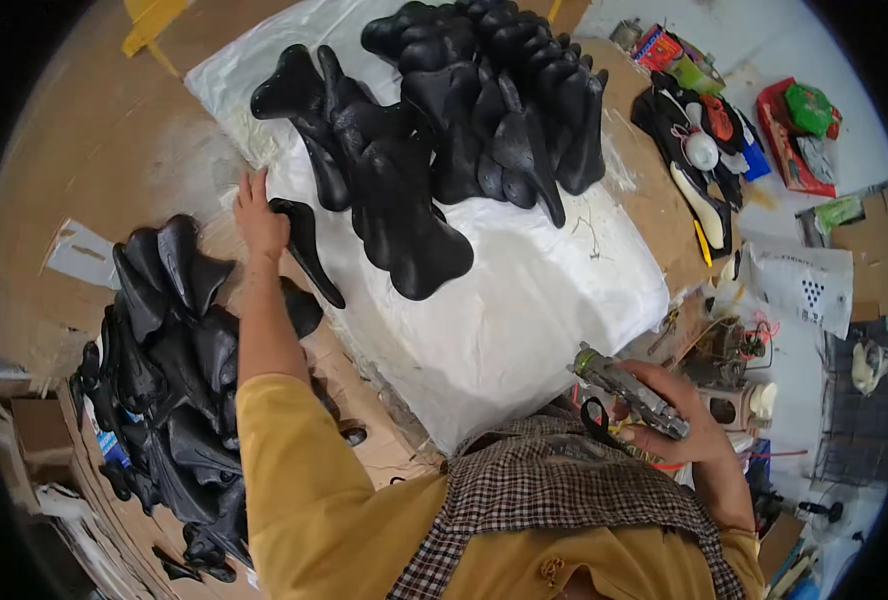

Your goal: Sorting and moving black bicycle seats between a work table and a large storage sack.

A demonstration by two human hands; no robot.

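My left hand [261, 220] reaches forward at the left edge of the white-covered work surface [534, 290], fingers stretched out. Beside it, a black bicycle saddle [307, 250] lies on its side; whether the hand touches it I cannot tell. Close to my body on the right, my right hand [689, 410] is wrapped round a worn grey metal hand tool [632, 390] with a greenish end, which looks like a staple gun. Several black saddles [414, 225] lie spread over the far part of the white covering, some leaning together in rows.
Another heap of black saddles [179, 370] sits on cardboard at the left. At the far right are a cluttered pile with a white-and-black saddle [699, 195], a red box [799, 140] with a green bag, a printed white sack [799, 285] and a small fan [832, 512].
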